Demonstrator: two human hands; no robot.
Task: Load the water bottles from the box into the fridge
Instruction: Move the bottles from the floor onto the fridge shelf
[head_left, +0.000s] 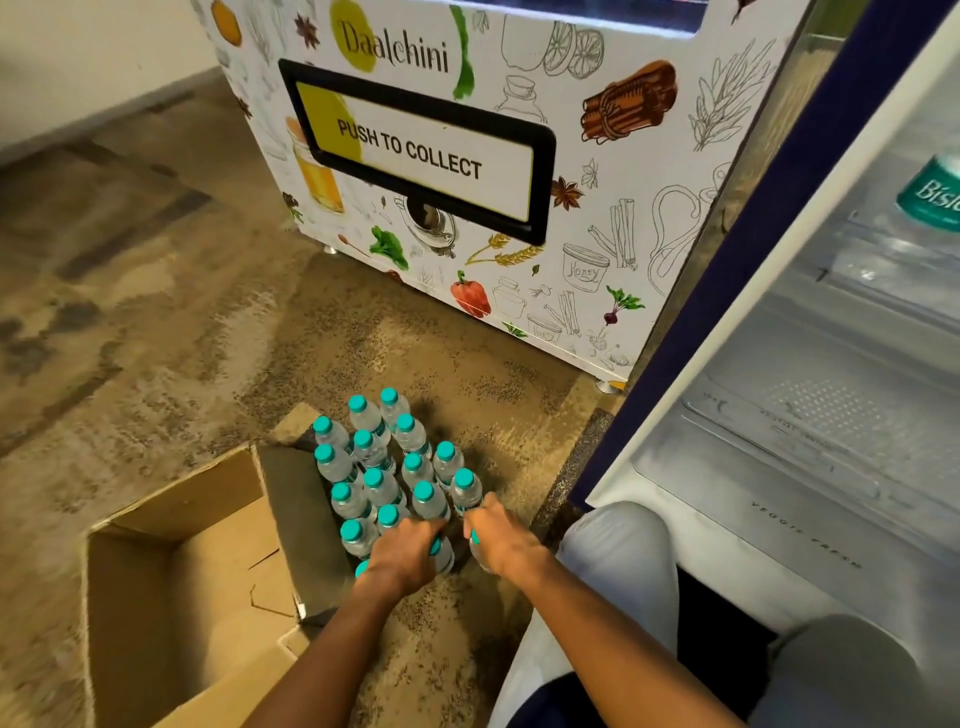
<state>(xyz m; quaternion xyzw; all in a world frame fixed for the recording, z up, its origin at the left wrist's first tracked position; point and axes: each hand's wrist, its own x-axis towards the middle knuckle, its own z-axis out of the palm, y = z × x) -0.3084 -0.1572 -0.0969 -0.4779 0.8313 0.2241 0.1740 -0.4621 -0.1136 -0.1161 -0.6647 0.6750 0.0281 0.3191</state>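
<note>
The vending machine (467, 156), its top cut off, stands behind the cluster of water bottles (389, 467), which serves as landmark. Right of the cluster, the open fridge (779, 415) shows pale shelves and one lying bottle (935, 192), partly cropped. Left of the cluster, the cardboard box (182, 597) lies open, its lower edge out of frame. The bottles stand upright on the floor (156, 312), outside the box. At the cluster's near edge, the left hand (405, 551) curls over a bottle top, hiding it; the right hand (498, 540) grips another bottle (477, 553), mostly concealed by the fingers.
</note>
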